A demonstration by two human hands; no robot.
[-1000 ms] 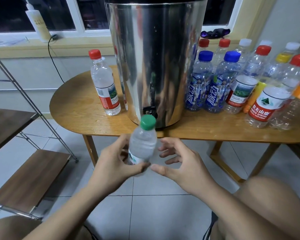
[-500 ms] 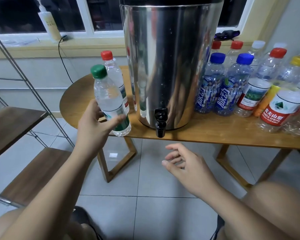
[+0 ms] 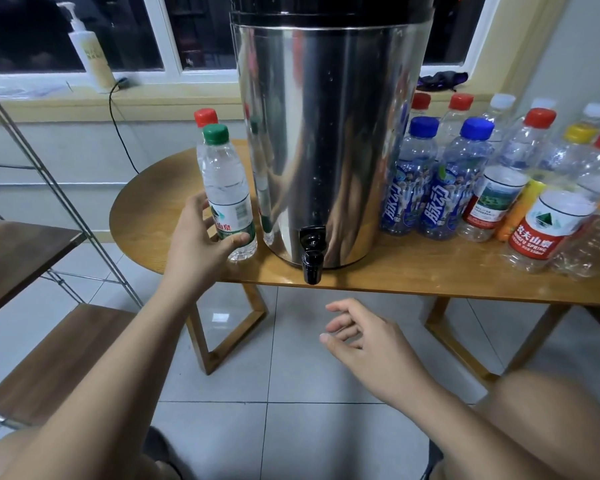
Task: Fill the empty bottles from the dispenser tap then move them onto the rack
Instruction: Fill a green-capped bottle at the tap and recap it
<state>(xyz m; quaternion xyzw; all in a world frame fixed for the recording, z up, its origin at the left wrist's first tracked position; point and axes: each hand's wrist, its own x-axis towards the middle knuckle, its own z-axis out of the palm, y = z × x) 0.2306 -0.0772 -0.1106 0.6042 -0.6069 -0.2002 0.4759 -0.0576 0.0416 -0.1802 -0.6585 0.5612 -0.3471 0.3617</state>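
Note:
A full green-capped bottle (image 3: 224, 188) stands upright on the wooden table (image 3: 430, 275), just left of the steel dispenser (image 3: 326, 133). My left hand (image 3: 201, 244) grips its lower part, thumb across the label. Behind it a red-capped bottle (image 3: 205, 116) shows only its cap. The black tap (image 3: 312, 258) juts over the table's front edge. My right hand (image 3: 364, 344) hovers below the tap, fingers relaxed and holding nothing. Several empty bottles (image 3: 437, 181) with blue, red, white and yellow caps crowd the table to the dispenser's right.
A metal-framed rack with wooden shelves (image 3: 32, 244) stands at the left, with a lower shelf (image 3: 59, 358) near my left arm. A pump bottle (image 3: 90, 57) and a black cable (image 3: 118, 133) are at the windowsill. My knees are at the bottom corners.
My left hand carried the green-capped bottle from under the tap to the left and set it down on the table beside the dispenser. The right hand let go and dropped lower.

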